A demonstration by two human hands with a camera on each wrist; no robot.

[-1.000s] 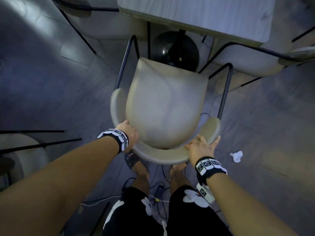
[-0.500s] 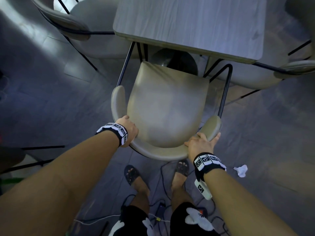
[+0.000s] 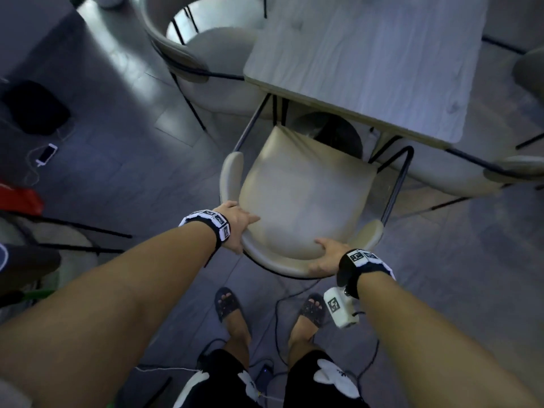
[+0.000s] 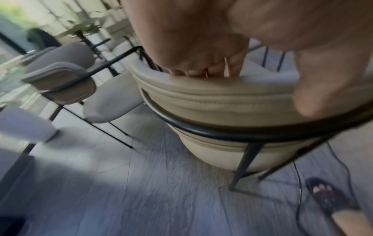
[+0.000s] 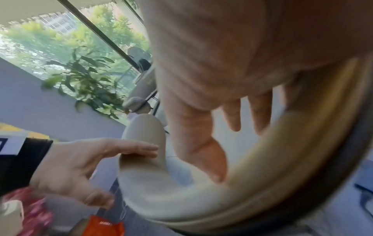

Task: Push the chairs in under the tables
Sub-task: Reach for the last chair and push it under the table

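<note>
— Where is the beige chair (image 3: 306,198) sitting for you right now?

— It is standing on the grey floor (image 3: 441,260) right in front of your feet, with the front edge of its seat just reaching the near edge of the table (image 3: 368,60) and most of the seat lying out in the open. Front to back, it is running from your legs toward the table's dark round base (image 3: 335,134), slightly skewed to the table edge. The open front is facing the table; the curved backrest (image 3: 276,265) is facing you.

— And your hands?

— Your left hand (image 3: 235,228) is lying on the left bend of the backrest, fingers held together and reaching over the top toward the seat, thumb hanging down the outer face. Your right hand (image 3: 326,256) is resting on the right part of the same rim, fingers straight and slightly spread over the inner side, not curling round the pad.

— What is around it?

— Another pale chair (image 3: 206,51) is standing at the table's left side, one more (image 3: 459,172) at its right. A phone (image 3: 47,154) on a cable is lying on the floor far to your left, near a dark bag (image 3: 35,107).
</note>
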